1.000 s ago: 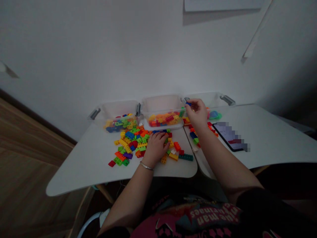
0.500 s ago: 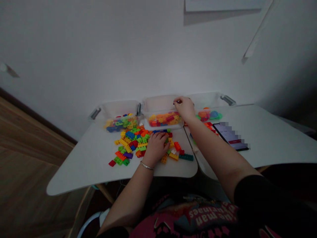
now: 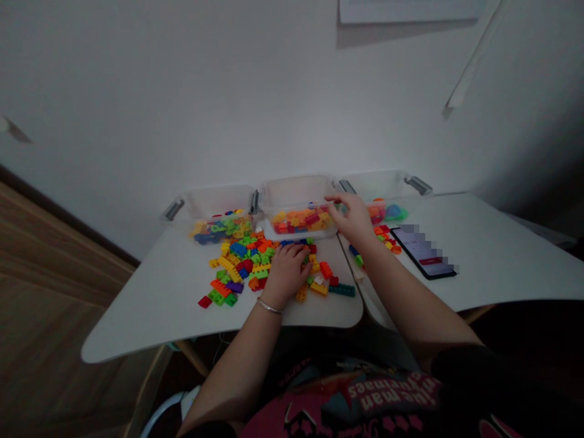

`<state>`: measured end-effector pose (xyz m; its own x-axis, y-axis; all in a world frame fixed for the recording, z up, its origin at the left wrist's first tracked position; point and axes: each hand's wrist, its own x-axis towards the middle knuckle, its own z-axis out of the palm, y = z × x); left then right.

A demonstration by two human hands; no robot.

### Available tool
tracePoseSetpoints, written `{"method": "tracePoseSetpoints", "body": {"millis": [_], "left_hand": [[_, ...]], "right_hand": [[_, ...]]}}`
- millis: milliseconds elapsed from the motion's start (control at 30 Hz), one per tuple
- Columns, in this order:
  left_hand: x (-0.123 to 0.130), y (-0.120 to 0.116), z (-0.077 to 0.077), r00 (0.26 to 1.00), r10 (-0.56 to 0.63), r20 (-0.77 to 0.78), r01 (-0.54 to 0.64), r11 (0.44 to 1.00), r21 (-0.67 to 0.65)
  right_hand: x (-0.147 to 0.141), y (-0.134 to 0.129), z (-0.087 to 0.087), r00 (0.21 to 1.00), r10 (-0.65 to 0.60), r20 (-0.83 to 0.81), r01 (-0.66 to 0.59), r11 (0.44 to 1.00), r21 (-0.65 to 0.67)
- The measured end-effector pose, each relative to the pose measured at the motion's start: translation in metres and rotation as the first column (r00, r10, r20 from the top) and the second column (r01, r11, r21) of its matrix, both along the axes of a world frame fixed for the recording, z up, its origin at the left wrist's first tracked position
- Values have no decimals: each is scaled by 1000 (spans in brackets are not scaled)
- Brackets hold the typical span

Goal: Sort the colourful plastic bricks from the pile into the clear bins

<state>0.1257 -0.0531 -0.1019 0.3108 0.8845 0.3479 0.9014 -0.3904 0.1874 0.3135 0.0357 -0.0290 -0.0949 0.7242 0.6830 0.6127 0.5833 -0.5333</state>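
Observation:
My left hand (image 3: 289, 267) lies on a spread of colourful toy bricks (image 3: 262, 258), palm down with its fingers apart. It wears a thin bracelet at the wrist, and the bricks under its palm are hidden. Over the right front corner of the middle clear plastic bin (image 3: 298, 185) is my right hand (image 3: 351, 219). Its thumb and fingers stand apart, and no brick shows between them. Orange, red and yellow bricks (image 3: 301, 219) lie in that bin.
A left clear bin (image 3: 221, 198) holds yellow, green and blue pieces; a right clear bin (image 3: 378, 182) holds orange, blue and green pieces. Right of the table seam, a phone (image 3: 424, 252) lies by several small bricks (image 3: 387, 240). A wall (image 3: 274, 91) rises behind the bins.
My right hand has come down and slightly right from above the middle bin. Its pinched fingers, with a small dark red piece at the tips, have opened. My left hand stays put.

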Motion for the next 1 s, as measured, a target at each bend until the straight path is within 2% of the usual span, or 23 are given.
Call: {"method": "tracePoseSetpoints", "body": {"millis": [100, 200, 300, 467, 567, 767, 867, 1000], "left_hand": [[0, 0, 0, 1000, -9, 9, 9, 1000, 9], [0, 0, 1, 1000, -14, 10, 14, 1000, 17], [0, 0, 1, 1000, -9, -1, 9, 1000, 14], [0, 0, 0, 1000, -3, -3, 3, 1000, 16], [0, 0, 0, 1000, 2, -6, -2, 1000, 18], [0, 1, -2, 1000, -4, -9, 4, 999, 42], [0, 1, -2, 1000, 1, -14, -1, 999, 42], [-1, 1, -1, 1000, -1, -15, 1, 1000, 31]], "right_hand": [[2, -40, -20, 994, 104, 22, -105, 994, 27], [1, -70, -38, 952, 222, 209, -208, 974, -85], [2, -82, -53, 899, 296, 324, -254, 953, -164], [7, -76, -76, 847, 297, 441, -240, 954, -181], [7, -67, -82, 842, 255, 475, -198, 966, -168], [-8, -49, -75, 826, 135, 547, -53, 985, -162], [-12, -43, -71, 834, 117, 539, -31, 986, -165], [-3, -40, -67, 887, 85, 454, -37, 993, -115]]}}
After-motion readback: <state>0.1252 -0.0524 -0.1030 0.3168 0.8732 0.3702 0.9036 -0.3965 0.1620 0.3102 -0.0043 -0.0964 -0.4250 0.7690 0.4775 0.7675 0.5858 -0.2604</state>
